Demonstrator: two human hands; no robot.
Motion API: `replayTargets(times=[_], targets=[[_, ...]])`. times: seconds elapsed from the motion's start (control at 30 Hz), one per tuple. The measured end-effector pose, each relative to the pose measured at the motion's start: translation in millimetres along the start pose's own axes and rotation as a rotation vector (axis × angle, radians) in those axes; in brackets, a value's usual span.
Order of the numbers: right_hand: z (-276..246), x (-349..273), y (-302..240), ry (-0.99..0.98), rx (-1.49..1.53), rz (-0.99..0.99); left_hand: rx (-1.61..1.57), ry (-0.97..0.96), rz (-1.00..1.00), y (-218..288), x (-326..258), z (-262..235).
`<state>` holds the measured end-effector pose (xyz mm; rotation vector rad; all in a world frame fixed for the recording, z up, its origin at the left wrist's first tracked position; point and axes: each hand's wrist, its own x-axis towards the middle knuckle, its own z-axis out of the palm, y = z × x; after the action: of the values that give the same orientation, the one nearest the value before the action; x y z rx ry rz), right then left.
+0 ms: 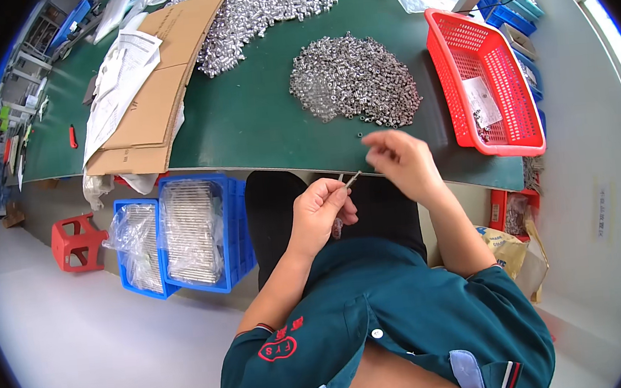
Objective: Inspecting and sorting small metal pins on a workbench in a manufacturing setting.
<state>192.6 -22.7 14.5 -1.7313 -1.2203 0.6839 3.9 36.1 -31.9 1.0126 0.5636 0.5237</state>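
Note:
My left hand [322, 206] is closed around a slim metal rod [353, 180], whose thin end sticks out past the fingertips toward the table edge. Something darker shows below that palm, too small to make out. Over the front edge of the table, my right hand [404, 163] has bent fingers with a gap between thumb and forefinger; nothing shows in it. Just beyond its fingertips lies a single small metal ring [360, 135]. Farther back spreads a round heap of small metal sleeves [359, 79].
A red perforated basket [450, 82] stands to the right, holding a paper slip and a few parts. A larger pile of metal parts [258, 14] lies behind. Cardboard [160, 81], papers and a red cutter [72, 136] lie left. Blue crates [229, 231] stand below the table.

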Motion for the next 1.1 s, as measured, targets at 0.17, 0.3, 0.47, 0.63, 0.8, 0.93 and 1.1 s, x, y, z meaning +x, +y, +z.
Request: replayTargets(times=[0.17, 0.3, 0.47, 0.63, 0.8, 0.93, 1.1], targets=[[9.8, 19.4, 20.5, 0.212, -0.41, -0.232, -0.005, 0.041, -0.026, 0.1, 0.9, -0.5], [15.8, 24.3, 22.0, 0.218, -0.566, -0.28, 0.001, 0.053, -0.029, -0.9, 1.4, -3.4], [14.3, 20.0, 20.5, 0.18, -0.316, -0.301, -0.012, 0.077, -0.01, -0.4, 3.0, -3.1], [6.3, 0.8, -1.2, -0.162, 0.448, 0.254, 0.001, 0.067, -0.006, -3.1, 4.6, -2.1], [6.1, -4.4, -2.2, -0.196, 0.554, 0.277, 0.041, 0.059, -0.009, -2.8, 4.5, 0.2], [5.5, -8.6, -10.1, -0.18, 0.379, 0.219, 0.049, 0.062, -0.019, -0.2, 1.6, 1.9], [2.3, -14.9, -15.2, -0.104, 0.051, -0.166, 0.111, 0.057, 0.002, 0.3, -2.0, 1.6]])
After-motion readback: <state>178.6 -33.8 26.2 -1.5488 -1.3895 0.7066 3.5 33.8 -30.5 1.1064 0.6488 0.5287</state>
